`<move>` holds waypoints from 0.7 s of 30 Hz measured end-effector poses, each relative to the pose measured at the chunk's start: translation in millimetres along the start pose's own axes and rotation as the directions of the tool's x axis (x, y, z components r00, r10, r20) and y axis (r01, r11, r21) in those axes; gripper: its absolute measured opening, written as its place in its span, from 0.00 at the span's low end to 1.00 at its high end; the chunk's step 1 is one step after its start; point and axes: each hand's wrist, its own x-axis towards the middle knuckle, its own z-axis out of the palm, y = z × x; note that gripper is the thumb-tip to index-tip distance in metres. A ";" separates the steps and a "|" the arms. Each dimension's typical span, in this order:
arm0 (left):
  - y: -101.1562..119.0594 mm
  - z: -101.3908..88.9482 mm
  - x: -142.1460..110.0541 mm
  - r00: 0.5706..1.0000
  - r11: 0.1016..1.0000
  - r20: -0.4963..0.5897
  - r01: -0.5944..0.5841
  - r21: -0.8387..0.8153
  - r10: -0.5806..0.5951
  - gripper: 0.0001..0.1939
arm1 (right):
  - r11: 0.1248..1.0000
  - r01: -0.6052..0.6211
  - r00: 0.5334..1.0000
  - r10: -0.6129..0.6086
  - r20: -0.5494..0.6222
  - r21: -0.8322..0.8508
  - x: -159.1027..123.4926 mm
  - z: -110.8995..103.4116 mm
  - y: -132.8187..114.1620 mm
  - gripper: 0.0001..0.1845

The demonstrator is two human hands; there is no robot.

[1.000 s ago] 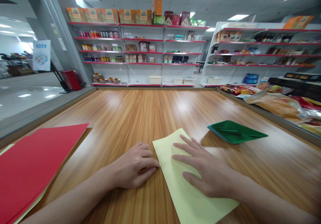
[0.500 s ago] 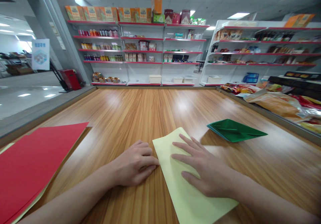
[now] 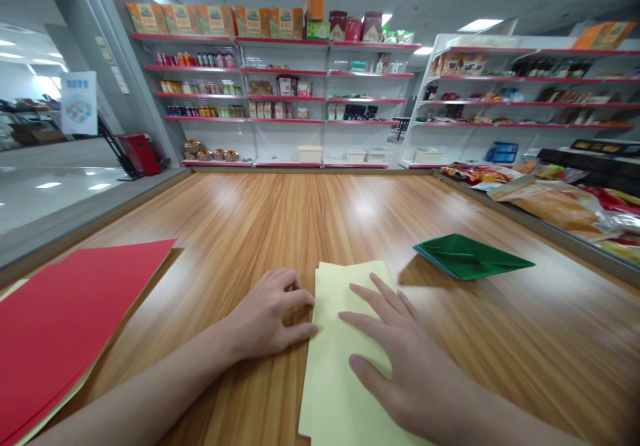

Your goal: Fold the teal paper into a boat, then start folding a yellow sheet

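Observation:
A pale yellow sheet of paper [image 3: 333, 373] lies in front of me, in two layers whose edges do not quite line up at the left and at the top. My right hand [image 3: 395, 346] rests on it with the fingers spread, palm down. At the paper's left edge is my left hand [image 3: 273, 313], its index fingertip and thumb tip touching the edge, apart from each other; its other fingers are curled and partly hidden. Beyond my right hand, a folded green paper piece [image 3: 473, 257] with a pointed right end sits on the table.
Red paper sheets [image 3: 75, 326] with yellow ones beneath lie at the left on the wooden table [image 3: 270, 219]. Snack bags [image 3: 550, 203] are heaped past the right edge. Stocked shelves [image 3: 285, 99] stand behind, and a red box [image 3: 140, 154] is on the floor at left.
The yellow paper has turned to lie straighter, and its two layers now show. My right hand has slid nearer to me, fingers still spread. The left thumb and index finger have parted.

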 end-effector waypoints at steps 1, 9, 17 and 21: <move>-0.1 0.5 -0.2 1.000 1.000 -0.001 0.003 -0.004 -0.003 0.14 | 1.000 0.016 1.000 -0.016 0.025 0.001 -0.6 -1.7 -0.3 0.25; -2.8 -0.4 0.6 0.998 0.997 0.033 -0.057 -0.044 0.058 0.16 | 0.996 0.065 0.997 -0.062 0.050 -0.068 4.4 -2.4 7.0 0.27; -2.0 -4.6 -0.2 0.994 0.994 0.071 -0.077 -0.075 0.083 0.22 | 0.997 0.070 0.996 -0.068 0.055 -0.025 7.9 -2.6 8.6 0.26; -1.5 -4.9 -0.1 0.994 0.994 0.081 -0.071 -0.081 0.078 0.23 | 0.992 0.125 0.990 -0.127 0.062 0.033 9.7 -9.1 8.8 0.26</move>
